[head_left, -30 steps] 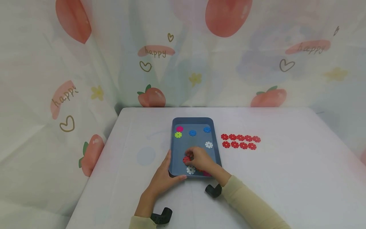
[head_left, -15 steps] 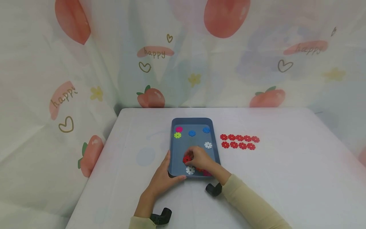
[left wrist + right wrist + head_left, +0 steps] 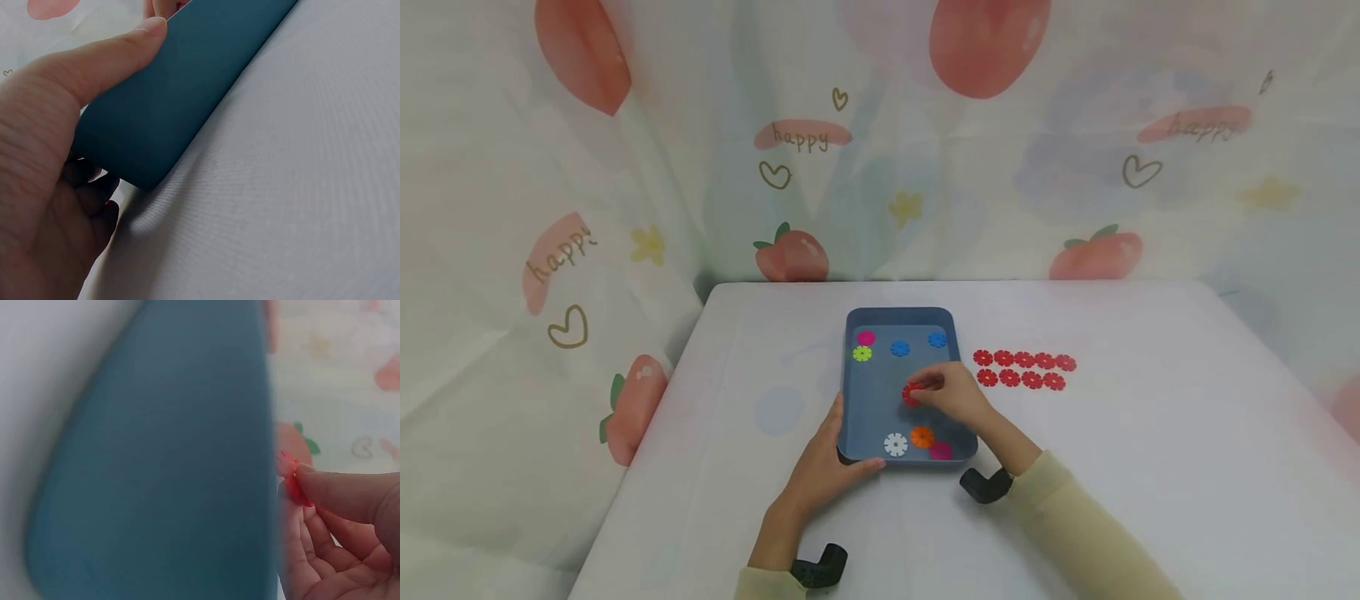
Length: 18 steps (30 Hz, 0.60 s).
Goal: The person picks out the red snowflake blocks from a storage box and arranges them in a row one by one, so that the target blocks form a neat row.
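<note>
My right hand pinches a red notched plastic disc between thumb and fingers, above the blue-grey tray. The right wrist view shows this red disc at the thumb tip, beyond the tray's blurred wall. Around the tray's near left corner, my left hand holds on, thumb on the front wall and fingers along the left side. Inside the tray lie a white disc, an orange disc partly over a magenta one, and, farther back, pink, yellow-green and blue discs.
Right of the tray, several red discs lie in two rows on the white tablecloth. A patterned curtain hangs behind and to the left. Each wrist wears a black camera mount.
My right hand has lifted the red disc and moved it back and right. The orange disc is uncovered, while a white disc on the tray's right side is now hidden. My left hand stays put.
</note>
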Motion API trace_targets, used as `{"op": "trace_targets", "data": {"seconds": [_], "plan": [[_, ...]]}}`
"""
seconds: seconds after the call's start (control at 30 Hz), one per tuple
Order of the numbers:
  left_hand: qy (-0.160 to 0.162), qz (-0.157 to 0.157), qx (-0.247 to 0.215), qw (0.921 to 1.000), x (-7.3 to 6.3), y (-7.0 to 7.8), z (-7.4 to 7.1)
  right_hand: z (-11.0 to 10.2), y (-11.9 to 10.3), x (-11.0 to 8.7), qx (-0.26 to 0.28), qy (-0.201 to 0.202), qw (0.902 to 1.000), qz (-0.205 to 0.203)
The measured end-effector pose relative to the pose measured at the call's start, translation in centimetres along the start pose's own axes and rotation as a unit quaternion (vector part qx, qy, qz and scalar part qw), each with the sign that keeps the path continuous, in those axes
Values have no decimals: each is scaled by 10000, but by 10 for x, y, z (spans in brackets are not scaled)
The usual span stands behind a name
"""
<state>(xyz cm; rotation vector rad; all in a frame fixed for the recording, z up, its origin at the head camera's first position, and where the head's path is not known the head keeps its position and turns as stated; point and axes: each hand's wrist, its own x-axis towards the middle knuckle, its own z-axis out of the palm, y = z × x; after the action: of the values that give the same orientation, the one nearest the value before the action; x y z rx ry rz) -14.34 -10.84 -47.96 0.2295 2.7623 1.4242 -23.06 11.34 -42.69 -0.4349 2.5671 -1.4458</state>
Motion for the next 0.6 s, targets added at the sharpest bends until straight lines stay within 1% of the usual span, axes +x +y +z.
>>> {"op": "trace_targets", "data": {"seconds": [0.1, 0.2, 0.37, 0.57, 0.6], "plan": [[8, -4, 4, 10000, 0, 0, 0, -15, 4, -3, 225, 119, 9996, 137], [-8, 10, -9, 10000, 0, 1, 1, -32, 9, -8, 335, 356, 9979, 416], [-13, -25, -41, 10000, 1, 1, 2, -59, 25, -19, 235, 836, 9924, 876], [21, 25, -23, 10000, 1, 0, 2, -87, 48, -31, 265, 1170, 9832, 1379], [19, 26, -13, 10000, 1, 0, 2, -93, 50, -33, 309, 1147, 9827, 1419]]}}
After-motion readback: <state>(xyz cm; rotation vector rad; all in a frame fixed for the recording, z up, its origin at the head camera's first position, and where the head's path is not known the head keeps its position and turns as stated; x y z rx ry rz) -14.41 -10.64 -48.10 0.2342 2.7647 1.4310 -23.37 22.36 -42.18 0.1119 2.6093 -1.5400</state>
